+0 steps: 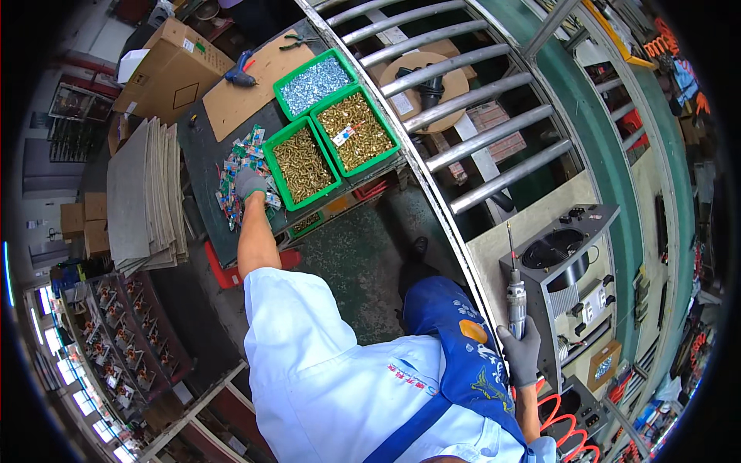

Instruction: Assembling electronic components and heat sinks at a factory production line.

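My left hand (pixel 249 185), in a grey glove, reaches into a heap of small green, white, blue and red pieces (pixel 231 174) on the dark table; its fingertips cannot be made out. My right hand (pixel 522 353), gloved too, is wrapped round a silver power screwdriver (pixel 516 301), its long bit pointing up and away. Beside the screwdriver lies a grey metal housing (pixel 575 258) with a round dark opening. Right of my left hand stand a green tray of brass-coloured screws (pixel 301 163), another tray of brass-coloured screws (pixel 363 143) with a small white packet on top, and a tray of silvery screws (pixel 315 83).
A roller conveyor (pixel 482 143) runs along the table's right. Cardboard (pixel 258 85), a blue tool (pixel 241 71) and pliers (pixel 297 41) lie at the table's back. Stacked grey sheets (pixel 147 193) and a large carton (pixel 174 69) stand left. A red coiled hose (pixel 567 420) hangs below my right hand.
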A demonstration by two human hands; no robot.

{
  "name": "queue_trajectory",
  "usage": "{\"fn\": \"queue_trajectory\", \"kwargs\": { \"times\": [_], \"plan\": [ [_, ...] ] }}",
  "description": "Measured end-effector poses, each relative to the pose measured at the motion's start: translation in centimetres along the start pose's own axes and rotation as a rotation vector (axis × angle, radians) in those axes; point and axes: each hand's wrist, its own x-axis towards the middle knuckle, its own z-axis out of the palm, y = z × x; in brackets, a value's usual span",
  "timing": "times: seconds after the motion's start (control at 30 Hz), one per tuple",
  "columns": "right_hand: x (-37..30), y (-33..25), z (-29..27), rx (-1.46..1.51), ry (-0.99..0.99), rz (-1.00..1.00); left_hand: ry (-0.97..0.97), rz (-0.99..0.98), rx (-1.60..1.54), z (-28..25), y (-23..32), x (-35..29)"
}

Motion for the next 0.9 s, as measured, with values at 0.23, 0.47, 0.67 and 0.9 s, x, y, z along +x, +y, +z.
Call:
{"fn": "queue_trajectory", "kwargs": {
  "times": [0.23,0.47,0.67,0.9],
  "plan": [
    [0.2,1.4,-1.8,0.013,0.029,-0.043,-0.05,0.028,0.07,-0.4,0.3,-2.7],
    [-0.6,2.0,-1.6,-0.063,0.083,-0.059,-0.064,0.177,0.151,-0.8,0.3,-2.1],
    [-0.9,1.5,-0.8,0.021,0.09,-0.088,0.134,0.061,-0.229,-7.8,1.0,-3.6],
    [-0.8,1.8,-2.9,0.003,0.073,-0.265,-0.338,0.777,-1.321,-12.6,12.7,-18.2]
  ]
}}
